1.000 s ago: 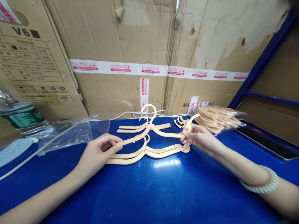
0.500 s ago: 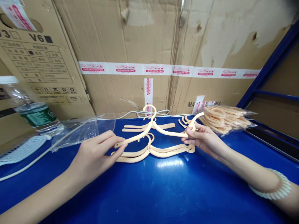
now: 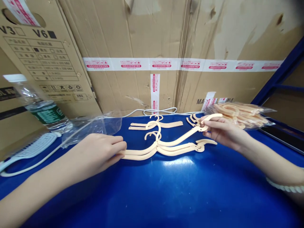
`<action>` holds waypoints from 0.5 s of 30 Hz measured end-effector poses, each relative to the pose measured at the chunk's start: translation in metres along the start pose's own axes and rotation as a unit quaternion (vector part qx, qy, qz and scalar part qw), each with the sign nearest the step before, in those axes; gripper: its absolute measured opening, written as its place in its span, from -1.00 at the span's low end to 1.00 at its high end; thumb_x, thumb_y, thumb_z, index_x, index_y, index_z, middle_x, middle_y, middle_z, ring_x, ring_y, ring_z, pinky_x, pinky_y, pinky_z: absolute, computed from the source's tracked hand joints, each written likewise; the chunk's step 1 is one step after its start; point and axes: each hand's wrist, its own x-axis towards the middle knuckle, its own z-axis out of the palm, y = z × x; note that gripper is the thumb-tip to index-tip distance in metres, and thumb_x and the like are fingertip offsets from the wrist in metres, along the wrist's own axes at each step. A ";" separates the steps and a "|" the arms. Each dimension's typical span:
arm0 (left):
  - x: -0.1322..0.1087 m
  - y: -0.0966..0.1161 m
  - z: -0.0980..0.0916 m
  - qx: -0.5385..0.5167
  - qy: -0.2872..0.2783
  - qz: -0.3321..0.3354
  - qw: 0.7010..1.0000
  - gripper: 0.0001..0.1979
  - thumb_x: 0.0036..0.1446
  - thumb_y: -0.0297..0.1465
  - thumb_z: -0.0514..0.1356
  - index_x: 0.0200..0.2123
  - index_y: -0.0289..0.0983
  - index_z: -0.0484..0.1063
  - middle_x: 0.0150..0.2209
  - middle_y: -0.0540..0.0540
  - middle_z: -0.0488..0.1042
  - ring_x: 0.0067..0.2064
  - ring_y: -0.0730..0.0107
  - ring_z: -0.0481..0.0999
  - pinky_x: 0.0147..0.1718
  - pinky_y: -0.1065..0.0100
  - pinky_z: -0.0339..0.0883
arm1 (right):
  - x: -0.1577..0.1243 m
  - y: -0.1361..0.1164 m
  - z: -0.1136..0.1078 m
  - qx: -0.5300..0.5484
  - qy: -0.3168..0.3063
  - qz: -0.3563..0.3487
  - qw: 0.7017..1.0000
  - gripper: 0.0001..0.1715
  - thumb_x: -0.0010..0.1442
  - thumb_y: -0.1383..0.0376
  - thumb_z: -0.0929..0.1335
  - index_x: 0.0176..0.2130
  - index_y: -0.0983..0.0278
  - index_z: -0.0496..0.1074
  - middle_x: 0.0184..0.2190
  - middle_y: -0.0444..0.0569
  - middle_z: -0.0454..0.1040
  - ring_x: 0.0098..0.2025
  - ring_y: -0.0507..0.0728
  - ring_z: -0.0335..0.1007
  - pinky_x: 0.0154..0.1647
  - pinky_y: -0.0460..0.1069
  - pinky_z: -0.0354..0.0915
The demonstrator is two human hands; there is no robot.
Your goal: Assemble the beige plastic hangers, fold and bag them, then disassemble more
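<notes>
A cream plastic hanger (image 3: 175, 138) slants across a small pile of like hangers (image 3: 171, 149) on the blue table (image 3: 166, 190). My left hand (image 3: 99, 153) lies palm down, its fingers pressed together on the hanger's left tip at the pile's left end. My right hand (image 3: 219, 131) pinches the hanger's right end and also grips a curved cream piece (image 3: 212, 117). Another hanger (image 3: 154, 124) lies flat behind the pile, with small hook pieces (image 3: 193, 120) to its right.
A clear bag of cream hangers (image 3: 239, 114) lies at the back right. A crumpled empty plastic bag (image 3: 95, 125), a water bottle (image 3: 40, 106), a white flat device (image 3: 30, 148) with cable sit left. Cardboard boxes (image 3: 152, 47) wall the back; blue shelf frame (image 3: 280, 76) right.
The hanger held up between both hands has come down onto the pile. My left hand lowered to the table; my right hand shifted right and a little back.
</notes>
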 end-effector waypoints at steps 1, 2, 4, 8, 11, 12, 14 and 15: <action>-0.001 0.001 -0.002 -0.011 -0.008 -0.004 1.000 -0.75 0.30 -0.37 -0.02 -0.39 -0.19 0.38 -0.45 -0.01 0.45 -0.50 0.32 0.46 -0.51 0.32 0.13 | 0.000 -0.004 -0.005 -0.003 -0.011 0.006 1.000 -0.75 -0.14 0.23 0.58 -0.42 0.26 0.56 -0.47 -0.13 0.49 -0.45 -0.03 0.37 -0.46 -0.16 0.34; -0.001 0.001 -0.003 -0.023 -0.015 -0.007 1.000 -0.76 0.29 -0.37 -0.01 -0.40 -0.18 0.38 -0.45 0.00 0.45 -0.50 0.32 0.46 -0.52 0.32 0.12 | 0.001 -0.009 -0.009 -0.016 -0.023 0.012 1.000 -0.76 -0.13 0.21 0.57 -0.43 0.26 0.57 -0.50 -0.13 0.49 -0.48 -0.03 0.37 -0.47 -0.15 0.33; -0.002 0.003 -0.006 -0.045 -0.024 -0.011 0.999 -0.77 0.26 -0.38 0.01 -0.42 -0.18 0.37 -0.46 0.00 0.44 -0.51 0.33 0.45 -0.54 0.32 0.09 | 0.000 -0.018 -0.020 -0.082 -0.061 0.022 0.995 -0.79 -0.12 0.22 0.55 -0.43 0.27 0.58 -0.53 -0.11 0.52 -0.51 -0.03 0.38 -0.48 -0.14 0.30; -0.001 0.006 -0.007 -0.073 -0.043 -0.013 0.996 -0.79 0.20 -0.43 0.06 -0.49 -0.18 0.35 -0.50 0.00 0.43 -0.55 0.35 0.41 -0.57 0.33 0.07 | -0.001 -0.031 -0.034 -0.314 -0.195 0.017 0.929 -0.87 -0.02 0.30 0.48 -0.38 0.30 0.61 -0.51 -0.04 0.56 -0.47 0.02 0.42 -0.42 -0.08 0.32; 0.001 0.008 -0.004 -0.097 -0.040 -0.002 0.994 -0.79 0.17 -0.46 0.07 -0.52 -0.19 0.35 -0.51 0.01 0.43 -0.57 0.36 0.40 -0.58 0.34 0.07 | -0.001 -0.034 -0.037 -0.441 -0.253 -0.006 0.861 -0.87 0.07 0.29 0.44 -0.35 0.29 0.60 -0.43 -0.02 0.58 -0.39 0.04 0.45 -0.33 -0.07 0.33; 0.001 0.009 -0.002 -0.107 -0.033 0.002 0.994 -0.79 0.16 -0.46 0.07 -0.52 -0.19 0.35 -0.51 0.01 0.43 -0.57 0.37 0.40 -0.58 0.35 0.07 | -0.002 -0.034 -0.036 -0.467 -0.261 -0.012 0.845 -0.87 0.09 0.28 0.44 -0.35 0.29 0.60 -0.41 -0.03 0.58 -0.38 0.05 0.46 -0.31 -0.07 0.32; 0.002 0.011 0.001 -0.127 -0.029 0.002 0.992 -0.78 0.15 -0.48 0.07 -0.53 -0.20 0.34 -0.53 0.01 0.43 -0.57 0.38 0.40 -0.58 0.36 0.08 | -0.002 -0.033 -0.035 -0.501 -0.272 -0.028 0.821 -0.86 0.11 0.27 0.43 -0.35 0.30 0.59 -0.41 -0.03 0.58 -0.37 0.05 0.46 -0.30 -0.07 0.32; 0.003 0.012 0.002 -0.136 -0.031 -0.001 0.990 -0.77 0.15 -0.49 0.06 -0.54 -0.20 0.35 -0.53 0.01 0.43 -0.57 0.38 0.40 -0.58 0.37 0.09 | -0.002 -0.032 -0.035 -0.511 -0.277 -0.038 0.813 -0.85 0.11 0.26 0.43 -0.34 0.30 0.59 -0.41 -0.02 0.58 -0.37 0.06 0.46 -0.30 -0.07 0.31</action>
